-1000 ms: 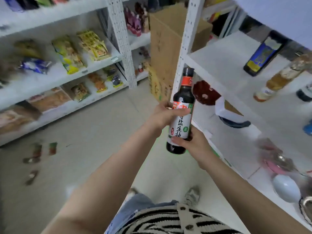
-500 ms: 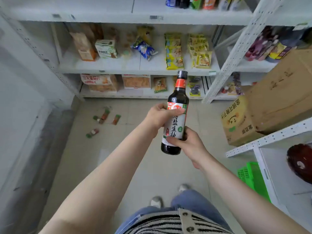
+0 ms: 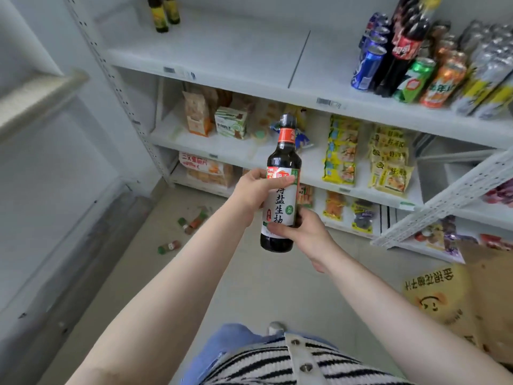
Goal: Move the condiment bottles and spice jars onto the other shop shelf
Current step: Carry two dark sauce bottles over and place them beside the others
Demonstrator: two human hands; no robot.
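Dark glass soy sauce bottle with red neck band and white label upright at chest height, facing white metal shop shelf. My left hand wraps fingers around label top; my right hand curls around lower body, likely steadying weight from beneath. Bare stretch of shelf beside two small dark bottles with yellow labels looks like probable destination. Small spice jars lie scattered on floor.

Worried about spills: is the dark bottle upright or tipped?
Upright: the dark bottle has its cap on top, held by left hand and right hand.
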